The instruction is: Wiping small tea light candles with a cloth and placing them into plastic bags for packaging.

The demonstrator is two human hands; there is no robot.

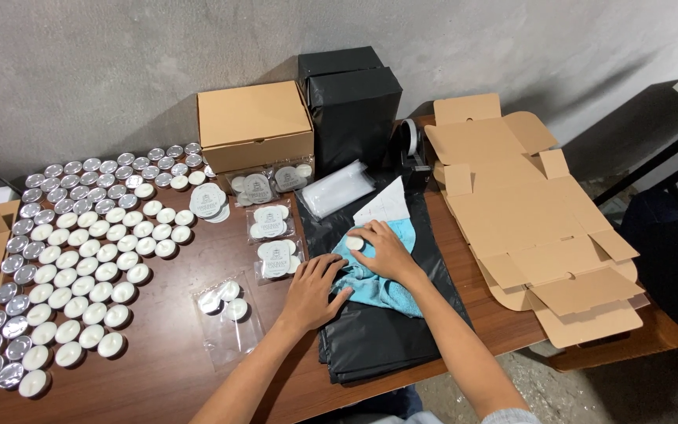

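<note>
Wiping step: right hand (387, 250) pinches a tealight (354, 243) against the blue cloth (378, 286) atop the black plastic sheets (378, 338). Left hand (313, 289) lies flat, fingers spread, pinning the cloth's edge. Judged next: rotate the tealight within the cloth under a light grip.

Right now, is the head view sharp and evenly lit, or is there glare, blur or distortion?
Head view: soft, even light, faint shadows; both hands on the blue cloth are sharp; mild sheen on the black plastic sheet and clear bags; table edges bow slightly from the wide lens.
</note>
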